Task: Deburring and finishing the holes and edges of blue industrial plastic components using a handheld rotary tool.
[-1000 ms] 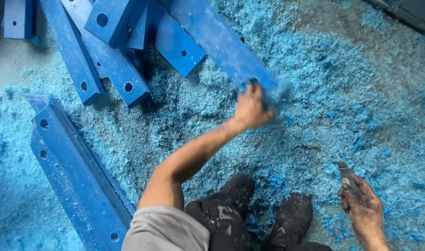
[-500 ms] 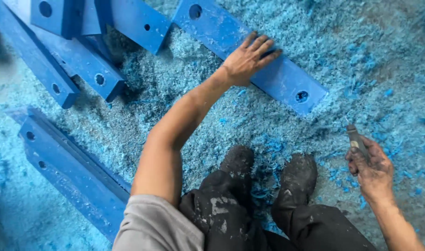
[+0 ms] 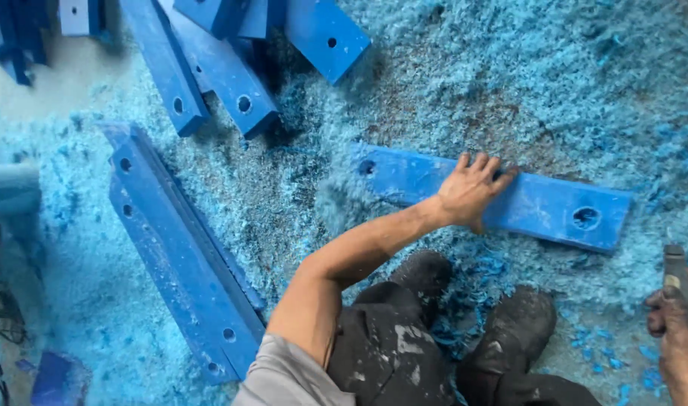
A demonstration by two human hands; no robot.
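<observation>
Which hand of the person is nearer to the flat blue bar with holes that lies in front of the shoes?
The left. The left hand rests flat on top of the blue bar, near its middle. The right hand is apart from it, below the bar's right end, and holds a small grey tool.

— What is the person wearing?
— A short grey sleeve [image 3: 287, 376], dark trousers flecked with pale paint [image 3: 389, 353], and worn black boots [image 3: 513, 331].
— Gloves?
— None; the left hand [image 3: 468, 192] and right hand [image 3: 678, 331] are bare.

Blue bar [image 3: 539, 203], pale-blue shavings [image 3: 509, 83]
</observation>
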